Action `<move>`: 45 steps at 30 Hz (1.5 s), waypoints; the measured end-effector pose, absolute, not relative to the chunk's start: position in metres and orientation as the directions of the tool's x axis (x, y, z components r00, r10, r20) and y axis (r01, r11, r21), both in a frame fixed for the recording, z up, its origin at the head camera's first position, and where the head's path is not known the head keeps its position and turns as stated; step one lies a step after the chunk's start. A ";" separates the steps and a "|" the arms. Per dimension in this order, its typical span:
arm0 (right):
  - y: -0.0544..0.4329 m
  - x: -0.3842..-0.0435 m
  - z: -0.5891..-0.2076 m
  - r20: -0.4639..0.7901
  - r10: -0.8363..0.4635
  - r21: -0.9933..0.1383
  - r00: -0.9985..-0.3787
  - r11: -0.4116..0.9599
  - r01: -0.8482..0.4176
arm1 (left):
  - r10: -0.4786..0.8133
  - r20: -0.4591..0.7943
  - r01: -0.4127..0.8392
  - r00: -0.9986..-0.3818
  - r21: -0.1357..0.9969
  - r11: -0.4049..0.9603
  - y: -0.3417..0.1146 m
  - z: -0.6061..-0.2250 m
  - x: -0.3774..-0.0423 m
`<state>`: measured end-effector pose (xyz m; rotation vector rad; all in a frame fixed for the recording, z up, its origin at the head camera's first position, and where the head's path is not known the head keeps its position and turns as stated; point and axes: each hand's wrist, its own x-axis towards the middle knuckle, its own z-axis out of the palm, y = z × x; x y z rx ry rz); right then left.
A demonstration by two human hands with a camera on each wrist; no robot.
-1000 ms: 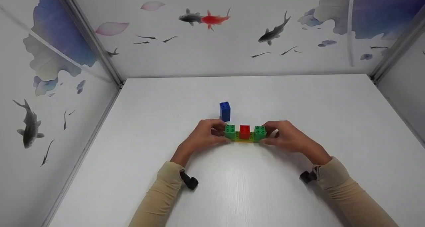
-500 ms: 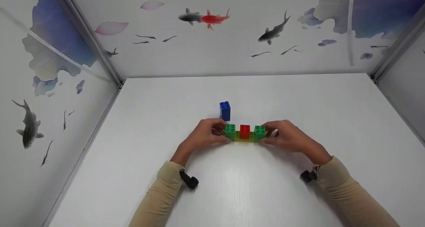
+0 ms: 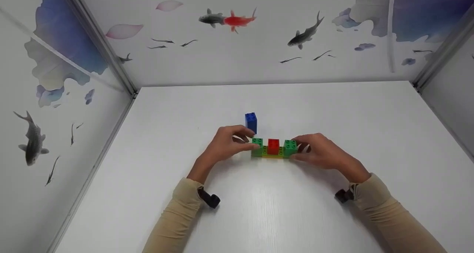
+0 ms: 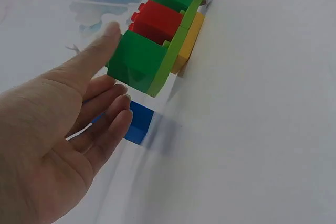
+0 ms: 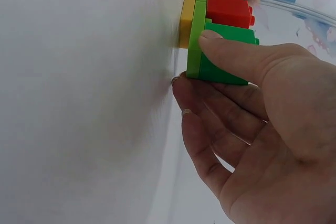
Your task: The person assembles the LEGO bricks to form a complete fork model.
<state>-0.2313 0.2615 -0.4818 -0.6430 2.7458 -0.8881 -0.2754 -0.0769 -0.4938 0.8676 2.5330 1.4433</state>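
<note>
Toy building bricks are joined into a low structure: a yellow brick (image 4: 190, 40) underneath, light green bricks (image 4: 167, 66) across it, and on top a red brick (image 3: 273, 146) between two dark green bricks (image 3: 290, 147). My right hand (image 3: 322, 153) holds the right end, thumb on the near face and fingers behind. My left hand (image 3: 227, 143) is at the left dark green brick (image 4: 137, 60), its thumb overlapping the brick in the head view and its fingers loosely extended, gripping nothing. Just beyond the left fingertips stands a blue brick stack (image 3: 251, 122).
The white table (image 3: 177, 112) is bounded by white wall panels (image 3: 251, 60) at the back and sides, painted with fish and petals. Small black wrist cameras (image 3: 212, 199) sit at both cuffs.
My left hand has let go of the structure's left end and risen slightly, towards the blue stack. The right hand and the bricks have stayed in place.
</note>
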 end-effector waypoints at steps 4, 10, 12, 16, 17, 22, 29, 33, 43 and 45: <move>0.261 -0.232 -0.482 -0.049 -0.455 -0.596 -0.889 0.728 -0.339 | 0.446 0.291 0.470 -0.846 0.802 0.368 -0.072 -0.491 -0.275; 0.262 -0.232 -0.482 -0.068 -0.449 -0.602 -0.891 0.730 -0.322 | 0.300 0.442 0.531 -0.846 0.753 0.388 -0.060 -0.493 -0.276; 0.261 -0.232 -0.482 -0.070 -0.449 -0.601 -0.891 0.731 -0.322 | 0.245 0.472 0.532 -0.847 0.744 0.404 -0.057 -0.493 -0.277; 0.262 -0.232 -0.482 -0.045 -0.463 -0.607 -0.885 0.717 -0.344 | 0.161 0.482 0.499 -0.862 0.745 0.443 -0.052 -0.493 -0.279; 0.262 -0.232 -0.482 -0.042 -0.463 -0.607 -0.885 0.716 -0.346 | 0.147 0.476 0.487 -0.867 0.747 0.453 -0.050 -0.493 -0.280; 0.263 -0.232 -0.482 -0.033 -0.464 -0.614 -0.885 0.708 -0.348 | 0.111 0.422 0.421 -0.900 0.773 0.474 -0.042 -0.498 -0.285; 0.262 -0.233 -0.483 -0.046 -0.464 -0.612 -0.885 0.713 -0.342 | 0.091 0.359 0.356 -0.929 0.799 0.485 -0.040 -0.504 -0.286; 0.262 -0.233 -0.483 -0.046 -0.461 -0.615 -0.886 0.712 -0.338 | 0.095 0.338 0.339 -0.936 0.803 0.490 -0.041 -0.507 -0.287; 0.262 -0.234 -0.484 -0.012 -0.481 -0.633 -0.877 0.682 -0.366 | 0.108 0.318 0.329 -0.942 0.813 0.480 -0.042 -0.510 -0.288; 0.262 -0.234 -0.484 -0.002 -0.480 -0.633 -0.877 0.680 -0.370 | 0.115 0.318 0.333 -0.941 0.815 0.475 -0.042 -0.510 -0.288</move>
